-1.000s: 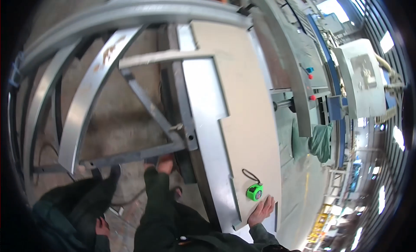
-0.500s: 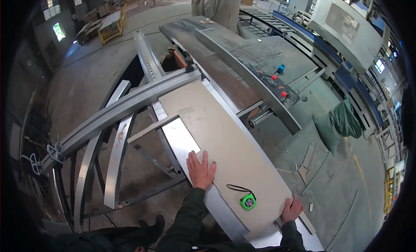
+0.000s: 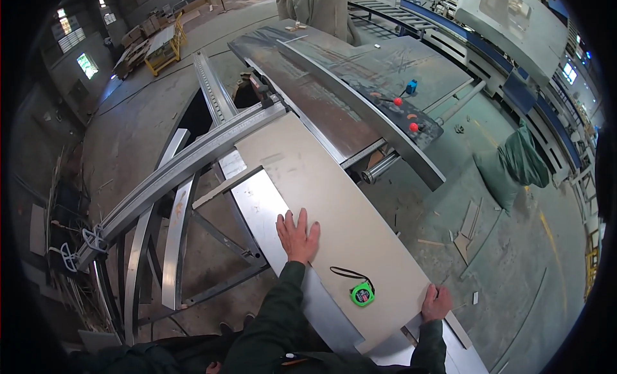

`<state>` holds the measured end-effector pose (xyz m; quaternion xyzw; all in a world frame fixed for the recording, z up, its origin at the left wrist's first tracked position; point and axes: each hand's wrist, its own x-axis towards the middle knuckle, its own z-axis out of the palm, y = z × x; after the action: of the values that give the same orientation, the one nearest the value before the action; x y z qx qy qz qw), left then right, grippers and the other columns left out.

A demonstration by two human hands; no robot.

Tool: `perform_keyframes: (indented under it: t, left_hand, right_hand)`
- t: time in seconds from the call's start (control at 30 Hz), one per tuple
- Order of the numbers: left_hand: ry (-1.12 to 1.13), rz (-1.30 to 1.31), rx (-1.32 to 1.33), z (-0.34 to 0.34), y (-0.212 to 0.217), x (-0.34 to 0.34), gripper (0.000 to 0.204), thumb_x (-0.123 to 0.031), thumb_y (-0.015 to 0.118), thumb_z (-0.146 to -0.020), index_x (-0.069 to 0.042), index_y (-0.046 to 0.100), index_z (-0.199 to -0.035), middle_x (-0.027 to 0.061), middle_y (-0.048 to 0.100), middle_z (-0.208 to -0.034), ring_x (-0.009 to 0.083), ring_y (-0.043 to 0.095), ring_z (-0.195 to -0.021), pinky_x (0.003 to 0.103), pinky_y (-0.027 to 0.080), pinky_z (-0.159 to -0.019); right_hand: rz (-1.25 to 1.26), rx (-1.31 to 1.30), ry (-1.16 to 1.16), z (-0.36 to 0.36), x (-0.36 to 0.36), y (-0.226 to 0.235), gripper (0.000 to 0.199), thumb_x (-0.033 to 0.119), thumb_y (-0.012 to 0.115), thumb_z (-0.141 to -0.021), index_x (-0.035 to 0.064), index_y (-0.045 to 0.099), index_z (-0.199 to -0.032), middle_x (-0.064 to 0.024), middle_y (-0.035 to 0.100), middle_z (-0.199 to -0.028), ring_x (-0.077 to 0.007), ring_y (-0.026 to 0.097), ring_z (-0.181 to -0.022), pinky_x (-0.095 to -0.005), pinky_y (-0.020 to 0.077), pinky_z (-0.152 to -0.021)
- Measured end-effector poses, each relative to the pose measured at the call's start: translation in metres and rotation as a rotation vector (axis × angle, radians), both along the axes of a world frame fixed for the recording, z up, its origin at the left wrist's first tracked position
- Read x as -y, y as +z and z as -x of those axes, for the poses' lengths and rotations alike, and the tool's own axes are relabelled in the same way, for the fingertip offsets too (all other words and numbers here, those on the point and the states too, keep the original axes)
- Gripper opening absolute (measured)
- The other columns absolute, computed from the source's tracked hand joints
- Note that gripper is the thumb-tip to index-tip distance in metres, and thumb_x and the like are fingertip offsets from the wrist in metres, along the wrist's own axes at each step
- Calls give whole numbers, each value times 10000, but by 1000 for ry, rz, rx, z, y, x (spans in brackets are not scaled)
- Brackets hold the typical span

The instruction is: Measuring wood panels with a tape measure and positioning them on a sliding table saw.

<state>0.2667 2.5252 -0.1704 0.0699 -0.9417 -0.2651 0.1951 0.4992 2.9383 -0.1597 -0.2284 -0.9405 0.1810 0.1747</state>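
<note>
A long beige board (image 3: 334, 220) lies on the silver sliding table (image 3: 247, 197) of a panel saw, its far end close to the crosswise metal fence (image 3: 186, 159). My left hand (image 3: 297, 238) rests at the board's left edge, fingers outstretched and slightly spread. At the near right corner, my right hand (image 3: 436, 301) is closed over the board's edge, with part of its grip hidden. A green tape measure (image 3: 362, 294) with a black wrist strap sits on the board between my hands. Beside the board's left notch, a narrow beige strip (image 3: 228, 186) sticks out over the table.
Across the saw's dark table (image 3: 334, 114) runs a long metal rip fence (image 3: 366, 107), near two red knobs (image 3: 413, 127). Metal support bars (image 3: 177, 245) stand left of the board. A green sack (image 3: 511, 168) and board offcuts (image 3: 467, 229) are on the floor at right.
The view has shifted slightly. The board's right edge now covers the pale table strip that showed beside it. Both hands stay at their places on the board, the left fingers a little more spread.
</note>
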Motion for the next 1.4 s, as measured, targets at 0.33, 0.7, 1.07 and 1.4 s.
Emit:
perform_keyframes:
  t: [0.33,0.7,1.07,1.4]
  left_hand:
    - [4,-1,18,-3,5,-1,524,-370,693,-941,-185,646,-1429,222,506,-1497,470,336,-1481,571,246,-1225]
    - [8,-20,0,-5,2,-6,460,-330,688,-953,-191,678,-1392,184,555,-1455,440,386,-1462,567,267,-1213]
    - [75,-47,14,-3,-3,-6,458,-350,716,-935,-204,703,-1368,158,564,-1451,409,391,-1463,557,266,-1214]
    - [20,14,-20,-8,10,1,472,-364,714,-902,-198,707,-1344,139,614,-1347,379,484,-1333,540,344,-1126]
  right_hand:
    - [51,6,-80,-3,0,1,307,322,671,-982,23,683,-913,-203,649,-845,-426,647,-833,-510,499,-755]
    - [3,74,-26,-19,-3,10,319,337,667,-989,20,693,-969,-216,655,-894,-440,633,-887,-513,485,-775]
    - [-14,-29,18,-12,-1,8,303,334,665,-985,37,715,-952,-188,697,-923,-414,663,-896,-498,502,-805]
    - [-107,-52,247,-7,60,54,746,508,767,-850,40,594,-1404,-193,548,-1468,-430,471,-1363,-586,318,-1129]
